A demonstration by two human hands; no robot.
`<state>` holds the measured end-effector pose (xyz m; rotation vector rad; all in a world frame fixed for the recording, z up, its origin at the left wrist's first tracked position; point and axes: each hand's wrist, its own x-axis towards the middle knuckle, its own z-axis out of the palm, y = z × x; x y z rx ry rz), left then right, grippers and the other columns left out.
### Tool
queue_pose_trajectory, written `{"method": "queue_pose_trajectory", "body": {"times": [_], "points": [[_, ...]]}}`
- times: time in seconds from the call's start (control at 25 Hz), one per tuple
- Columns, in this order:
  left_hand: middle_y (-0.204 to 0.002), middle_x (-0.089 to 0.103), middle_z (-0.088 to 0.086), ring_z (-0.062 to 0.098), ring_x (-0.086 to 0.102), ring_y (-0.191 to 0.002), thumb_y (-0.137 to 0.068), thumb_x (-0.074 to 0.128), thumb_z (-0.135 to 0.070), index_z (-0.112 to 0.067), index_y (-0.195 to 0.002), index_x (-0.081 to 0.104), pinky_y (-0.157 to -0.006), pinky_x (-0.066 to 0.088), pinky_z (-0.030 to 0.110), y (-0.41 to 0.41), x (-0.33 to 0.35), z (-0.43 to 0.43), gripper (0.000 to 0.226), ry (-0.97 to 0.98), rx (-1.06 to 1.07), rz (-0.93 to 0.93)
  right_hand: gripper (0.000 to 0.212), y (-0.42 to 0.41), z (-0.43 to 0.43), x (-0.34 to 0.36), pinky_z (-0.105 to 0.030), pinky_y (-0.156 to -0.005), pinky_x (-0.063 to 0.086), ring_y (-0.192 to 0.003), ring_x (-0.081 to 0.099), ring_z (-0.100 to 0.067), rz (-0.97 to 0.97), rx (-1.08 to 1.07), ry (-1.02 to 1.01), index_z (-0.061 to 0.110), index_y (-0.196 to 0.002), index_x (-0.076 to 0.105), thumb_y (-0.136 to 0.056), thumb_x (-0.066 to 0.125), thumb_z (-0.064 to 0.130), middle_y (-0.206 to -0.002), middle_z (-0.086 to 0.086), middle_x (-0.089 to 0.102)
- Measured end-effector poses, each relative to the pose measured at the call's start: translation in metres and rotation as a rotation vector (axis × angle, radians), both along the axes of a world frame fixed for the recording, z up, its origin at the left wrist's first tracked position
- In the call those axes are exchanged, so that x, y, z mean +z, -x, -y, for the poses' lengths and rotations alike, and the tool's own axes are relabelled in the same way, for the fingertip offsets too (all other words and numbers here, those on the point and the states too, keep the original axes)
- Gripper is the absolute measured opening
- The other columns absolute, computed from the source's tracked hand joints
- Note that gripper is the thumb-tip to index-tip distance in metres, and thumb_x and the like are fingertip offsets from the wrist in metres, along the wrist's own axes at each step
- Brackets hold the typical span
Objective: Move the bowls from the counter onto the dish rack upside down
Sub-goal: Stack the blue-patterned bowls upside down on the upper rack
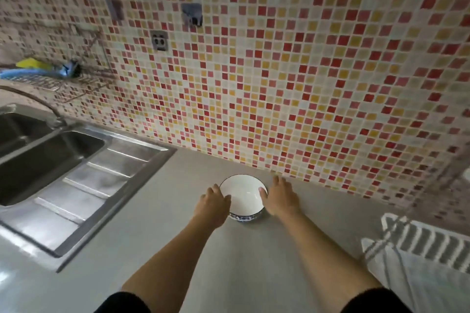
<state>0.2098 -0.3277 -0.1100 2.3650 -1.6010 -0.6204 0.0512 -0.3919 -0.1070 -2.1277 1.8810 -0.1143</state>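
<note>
A white bowl (243, 194) with a dark rim and a blue pattern on its outside stands upright on the grey counter (178, 249), close to the tiled wall. My left hand (216, 199) grips its left rim, thumb inside the edge. My right hand (278, 197) grips its right rim the same way. The white dish rack (427, 244) stands at the right edge of the view, with nothing on the part that shows.
A steel double sink with a ribbed drainboard (96, 185) takes up the left. A wire shelf with a yellow and blue sponge (38, 68) hangs on the mosaic wall above the sink. A socket (159, 40) sits higher on the wall.
</note>
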Motion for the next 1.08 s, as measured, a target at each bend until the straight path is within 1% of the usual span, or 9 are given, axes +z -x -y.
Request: {"method": "queue_pose_trajectory", "body": {"times": [0.12, 0.2, 0.32, 0.44, 0.6, 0.76, 0.88, 0.92, 1.08], "points": [[-0.150, 0.036, 0.018, 0.037, 0.042, -0.134, -0.098, 0.034, -0.043, -0.003, -0.149, 0.016, -0.109, 0.035, 0.045, 0.004, -0.025, 0.026, 0.067, -0.075, 0.057, -0.086, 0.072, 0.002, 0.023, -0.035, -0.040, -0.111, 0.033, -0.141, 0.030, -0.032, 0.056, -0.084, -0.117, 0.004, -0.150, 0.015, -0.097, 0.036, 0.048, -0.157, -0.015, 0.021], [-0.151, 0.035, 0.018, 0.037, 0.041, -0.134, -0.099, 0.036, -0.041, -0.003, -0.151, 0.009, -0.110, 0.034, 0.043, 0.008, -0.038, 0.035, 0.070, -0.110, 0.070, -0.112, 0.072, 0.003, 0.029, -0.052, -0.040, -0.110, 0.034, -0.139, 0.034, -0.033, 0.101, -0.127, -0.179, 0.001, -0.149, 0.015, -0.097, 0.036, 0.047, -0.155, -0.017, 0.026], [-0.153, 0.029, 0.017, 0.035, 0.043, -0.134, -0.099, 0.042, -0.022, -0.001, -0.151, 0.001, -0.110, 0.035, 0.040, 0.012, -0.046, 0.045, 0.070, -0.156, 0.088, -0.069, 0.061, -0.001, 0.033, -0.065, -0.039, -0.106, 0.037, -0.133, 0.044, -0.034, 0.106, -0.150, -0.234, 0.001, -0.146, 0.028, -0.099, 0.035, 0.040, -0.148, -0.018, 0.040], [-0.152, 0.028, 0.017, 0.035, 0.044, -0.133, -0.096, 0.044, -0.005, 0.000, -0.151, 0.001, -0.109, 0.036, 0.039, 0.014, -0.048, 0.048, 0.070, -0.153, 0.122, -0.031, 0.038, -0.012, 0.038, -0.071, -0.036, -0.098, 0.047, -0.119, 0.056, -0.034, 0.146, -0.169, -0.236, 0.006, -0.130, 0.046, -0.096, 0.041, 0.020, -0.133, -0.017, 0.056], [-0.147, 0.035, 0.019, 0.036, 0.048, -0.128, -0.091, 0.046, 0.006, 0.001, -0.150, 0.008, -0.105, 0.040, 0.037, 0.014, -0.045, 0.046, 0.070, -0.112, 0.128, -0.003, 0.038, -0.014, 0.035, -0.069, -0.035, -0.097, 0.045, -0.122, 0.054, -0.032, 0.144, -0.195, -0.234, 0.006, -0.133, 0.045, -0.095, 0.043, 0.010, -0.136, -0.016, 0.053], [-0.151, 0.031, 0.017, 0.036, 0.047, -0.129, -0.090, 0.046, 0.008, -0.004, -0.151, 0.008, -0.104, 0.042, 0.039, 0.015, -0.030, 0.035, 0.073, 0.012, 0.193, -0.115, 0.037, -0.008, 0.020, -0.061, -0.035, -0.090, 0.049, -0.116, 0.058, -0.030, 0.216, -0.172, -0.135, 0.004, -0.136, 0.039, -0.100, 0.038, 0.011, -0.132, -0.017, 0.056], [-0.146, 0.035, 0.015, 0.036, 0.054, -0.119, -0.089, 0.047, 0.009, -0.009, -0.148, 0.022, -0.097, 0.047, 0.039, 0.013, -0.011, 0.022, 0.067, 0.174, 0.197, -0.204, 0.033, -0.001, 0.005, -0.042, -0.032, -0.067, 0.044, -0.104, 0.063, -0.032, 0.357, -0.132, -0.071, 0.002, -0.132, 0.038, -0.101, 0.034, 0.013, -0.119, -0.019, 0.063], [-0.144, 0.036, 0.014, 0.035, 0.056, -0.115, -0.089, 0.046, 0.008, -0.011, -0.146, 0.026, -0.095, 0.049, 0.039, 0.013, -0.004, 0.014, 0.064, 0.238, 0.177, -0.227, 0.032, 0.002, -0.003, -0.033, -0.030, -0.066, 0.041, -0.103, 0.063, -0.034, 0.424, -0.134, -0.065, 0.003, -0.131, 0.038, -0.102, 0.032, 0.016, -0.117, -0.020, 0.064], [-0.136, 0.040, 0.013, 0.032, 0.060, -0.103, -0.093, 0.043, 0.005, -0.016, -0.140, 0.034, -0.086, 0.052, 0.038, 0.018, 0.022, -0.041, 0.053, 0.438, 0.110, -0.263, 0.032, 0.021, -0.060, 0.001, -0.030, -0.071, 0.047, -0.104, 0.062, -0.033, 0.644, -0.097, -0.022, 0.008, -0.127, 0.038, -0.102, 0.034, 0.028, -0.118, -0.016, 0.063]]}}
